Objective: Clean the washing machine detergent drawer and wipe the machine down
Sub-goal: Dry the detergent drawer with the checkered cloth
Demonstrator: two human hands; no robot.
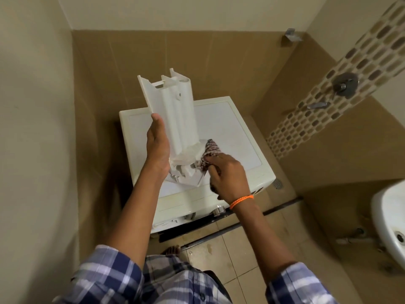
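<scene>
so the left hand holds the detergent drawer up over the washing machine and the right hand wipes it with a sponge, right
Not quite: the head view shows the right hand wiping with a patterned cloth, not a sponge. The left hand does hold the detergent drawer up over the washing machine.

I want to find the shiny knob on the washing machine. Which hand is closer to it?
The right hand. It holds the cloth just above the knob, with its wrist almost over it. The left hand grips the drawer higher up, farther to the left.
</scene>
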